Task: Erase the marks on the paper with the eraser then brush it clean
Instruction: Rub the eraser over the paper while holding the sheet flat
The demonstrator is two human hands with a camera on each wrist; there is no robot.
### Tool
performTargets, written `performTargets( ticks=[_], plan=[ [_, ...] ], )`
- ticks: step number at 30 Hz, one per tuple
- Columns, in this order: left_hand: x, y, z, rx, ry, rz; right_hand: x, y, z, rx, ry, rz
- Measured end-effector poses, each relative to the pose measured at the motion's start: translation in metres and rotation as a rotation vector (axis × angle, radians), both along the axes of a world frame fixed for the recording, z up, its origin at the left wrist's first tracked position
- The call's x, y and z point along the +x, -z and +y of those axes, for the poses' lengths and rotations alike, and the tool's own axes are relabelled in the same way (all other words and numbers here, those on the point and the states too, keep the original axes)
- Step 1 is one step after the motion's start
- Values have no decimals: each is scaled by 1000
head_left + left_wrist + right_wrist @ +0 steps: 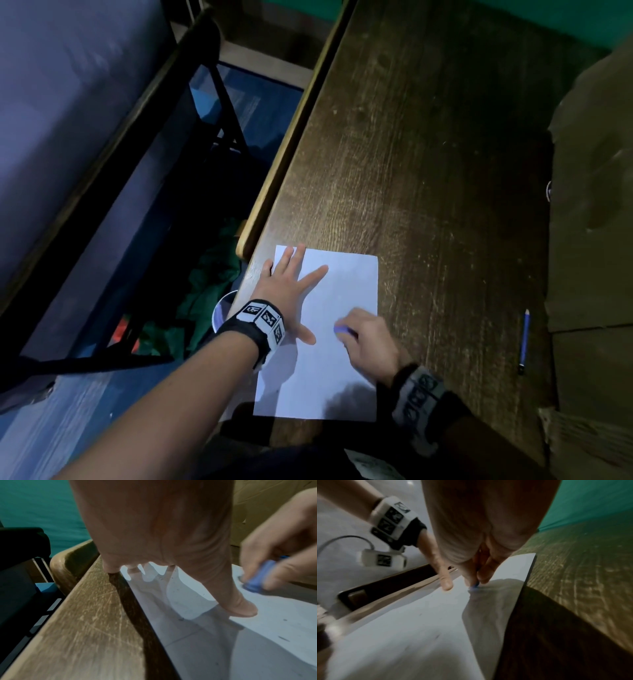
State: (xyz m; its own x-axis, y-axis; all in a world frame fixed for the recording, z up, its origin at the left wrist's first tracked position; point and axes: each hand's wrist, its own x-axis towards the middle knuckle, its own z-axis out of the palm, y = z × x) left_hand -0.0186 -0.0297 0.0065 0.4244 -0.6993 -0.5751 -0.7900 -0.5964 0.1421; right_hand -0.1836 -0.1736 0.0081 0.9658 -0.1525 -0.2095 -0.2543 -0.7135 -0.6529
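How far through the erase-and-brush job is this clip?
Midway. The right hand pinches the blue eraser, rubbing a dark mark on the paper, while the left hand presses it flat. Specks of rubbings lie on the sheet; brushing is left. The pencil lies aside.

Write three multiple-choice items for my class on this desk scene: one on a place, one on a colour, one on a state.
1. Where does the pencil lie?
A. on the paper
B. on the table, right of the paper
C. in the left hand

2. What colour is the eraser?
A. blue
B. red
C. white

3. How is the left hand?
A. clenched in a fist
B. flat on the paper
C. lifted off the table

Key: B, the pencil lies apart on bare wood; A, blue shows between the right hand's fingers; B, its spread fingers press the sheet.
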Motion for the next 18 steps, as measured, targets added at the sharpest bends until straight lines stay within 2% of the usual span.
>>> performTargets(
  ticks=[2, 4, 7, 11, 15, 16, 18],
  plan=[
    [0, 2, 9, -101, -29, 6, 27, -3, -6, 29, 170, -58],
    [-1, 6, 23, -194, -75, 0, 54, 1, -5, 20, 228, -107],
    [-2, 7, 35, -168, -65, 20, 81, 5, 0, 0, 146, -73],
    [-1, 10, 32, -145, -54, 31, 70, 13, 15, -35, 209, -111],
    [0, 12, 34, -128, -48, 15, 23, -4, 35, 11, -149, 25],
    [0, 12, 33, -128, -45, 15, 30, -6, 28, -2, -165, 45],
    [1, 11, 33, -126, -41, 27, 59, -3, 10, -43, -23, -10]
  ],
)
